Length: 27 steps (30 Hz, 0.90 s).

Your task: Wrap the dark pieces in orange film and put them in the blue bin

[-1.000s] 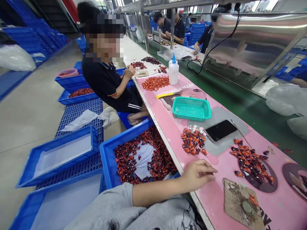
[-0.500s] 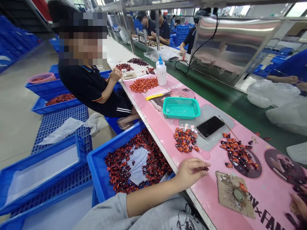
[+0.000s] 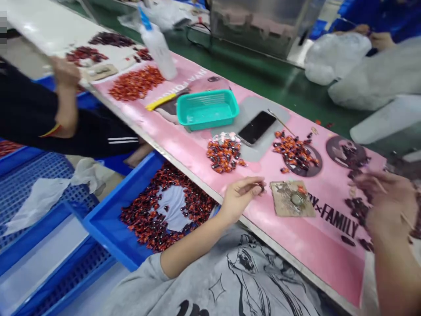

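Tiny dark piece (image 3: pixel 262 188) in left hand (image 3: pixel 240 197)

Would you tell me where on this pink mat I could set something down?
Bare pink mat lies between the cardboard square and the near edge, and between the teal basket and that edge. It is crowded around the right hand, among scattered dark pieces, and around the phone and red-and-black piles.

Bright, even light falls from above, by the look of it, leaving only soft shadows, and it flares pale on the white desk (image 3: pixel 26 19) at the upper left. Motion blur softens my whole view, and the wide lens bends the frame's edges.
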Motion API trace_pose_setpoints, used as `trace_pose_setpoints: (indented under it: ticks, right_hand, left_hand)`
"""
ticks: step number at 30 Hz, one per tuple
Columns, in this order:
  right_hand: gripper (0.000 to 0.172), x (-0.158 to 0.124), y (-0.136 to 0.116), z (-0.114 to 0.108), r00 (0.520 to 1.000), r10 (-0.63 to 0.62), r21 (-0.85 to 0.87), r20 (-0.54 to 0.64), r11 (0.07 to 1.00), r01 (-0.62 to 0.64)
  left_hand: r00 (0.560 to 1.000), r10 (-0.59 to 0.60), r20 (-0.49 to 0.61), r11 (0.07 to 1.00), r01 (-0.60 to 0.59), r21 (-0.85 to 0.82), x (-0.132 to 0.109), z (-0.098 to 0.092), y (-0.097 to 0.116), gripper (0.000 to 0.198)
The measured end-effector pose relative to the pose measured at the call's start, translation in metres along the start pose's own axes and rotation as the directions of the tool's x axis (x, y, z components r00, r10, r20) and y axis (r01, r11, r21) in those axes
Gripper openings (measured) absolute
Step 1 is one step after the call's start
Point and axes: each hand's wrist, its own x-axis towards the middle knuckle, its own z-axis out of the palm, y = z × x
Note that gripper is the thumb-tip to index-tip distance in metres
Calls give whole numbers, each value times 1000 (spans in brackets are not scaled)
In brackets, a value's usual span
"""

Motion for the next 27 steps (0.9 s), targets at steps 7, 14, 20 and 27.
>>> trace_pose_setpoints:
  ticks: [7,14,20,27]
  right_hand:
    - [51,-50,-22,35,877,290,239,382,886,-397]
    - [62,-55,2,27,806,327,152,493,880,-450]
    - [64,-60,10,32,823,244,42,513,950,-308]
    - [56,-64,14,31,839,181,-4,513,978,-209]
  left_hand:
    - [988,-155,17,976,156,-149,-9,38,-18,35]
    - [985,-165,39,974,169,-148,-14,42,-24,30]
    - [992,-125,20,991,126,-48,-17,39,-26,30]
    - [993,-116,18,992,117,-55,-18,43,-24,26]
